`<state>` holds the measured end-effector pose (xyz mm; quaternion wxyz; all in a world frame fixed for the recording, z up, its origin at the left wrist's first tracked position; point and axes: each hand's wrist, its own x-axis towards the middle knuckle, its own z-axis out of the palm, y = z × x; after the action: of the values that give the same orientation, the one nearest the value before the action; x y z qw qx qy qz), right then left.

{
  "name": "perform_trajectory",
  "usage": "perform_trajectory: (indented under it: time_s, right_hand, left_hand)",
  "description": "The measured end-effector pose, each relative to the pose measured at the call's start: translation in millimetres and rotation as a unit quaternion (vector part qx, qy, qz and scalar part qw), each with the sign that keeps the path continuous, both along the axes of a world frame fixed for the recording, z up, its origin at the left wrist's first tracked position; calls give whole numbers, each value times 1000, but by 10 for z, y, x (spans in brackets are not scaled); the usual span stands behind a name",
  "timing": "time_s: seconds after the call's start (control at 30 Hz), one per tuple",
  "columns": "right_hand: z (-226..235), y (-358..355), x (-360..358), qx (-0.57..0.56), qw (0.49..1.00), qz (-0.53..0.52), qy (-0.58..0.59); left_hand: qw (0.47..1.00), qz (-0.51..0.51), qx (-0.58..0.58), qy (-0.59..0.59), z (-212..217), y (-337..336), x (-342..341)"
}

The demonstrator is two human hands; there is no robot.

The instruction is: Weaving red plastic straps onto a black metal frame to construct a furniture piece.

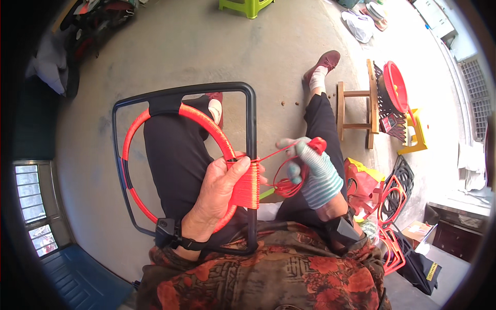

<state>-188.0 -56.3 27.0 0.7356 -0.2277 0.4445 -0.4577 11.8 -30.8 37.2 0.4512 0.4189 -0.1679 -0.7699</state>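
Observation:
On my lap lies a black tubular frame [251, 120] with rounded corners. Inside it sits a ring [211, 124] wrapped mostly in shiny red cord, with black bands at the top and left. My bare left hand [217, 182] grips the ring and frame side, its thumb pressing the top of a block of tight red windings [244, 187] that joins them. My right hand [316, 173], in a striped white and teal glove, is closed on red cord [287, 188]; a loose bundle hangs below its fingers. One strand runs taut from the windings to that hand.
At right stand a wooden stool frame [356, 125], a red basket [395, 87] and a yellow stool [414, 135]. Several more red-wrapped black frames [393, 199] and a red bag [360, 186] lie beside my right leg. A green stool [248, 7] stands ahead.

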Motion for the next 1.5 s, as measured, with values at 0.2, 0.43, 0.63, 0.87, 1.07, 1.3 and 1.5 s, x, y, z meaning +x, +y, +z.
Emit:
perform_trajectory:
  time_s: [0.2,0.43,0.63,0.87,1.07,1.3,1.5]
  right_hand:
    - [213,90,202,-18,992,54,-112]
    - [164,-40,131,30,997,42,50]
    - [117,-183,336,2,931,190,312]
    - [40,-205,250,29,922,248,297]
    - [14,-189,257,-2,923,226,310]
    - [32,-189,225,46,914,267,302]
    - [-99,-118,8,102,986,128,19]
  left_hand:
    - [998,-37,3,-46,-105,-43,31]
    - [995,9,-2,-96,-157,-70,-71]
    - [994,103,-25,-37,-125,51,-28]
    - [983,145,-43,-108,-264,161,37]
    - [981,115,-42,-153,-241,185,18]
    - [981,110,-49,-150,-268,229,30]
    - [999,27,-4,30,-47,54,13]
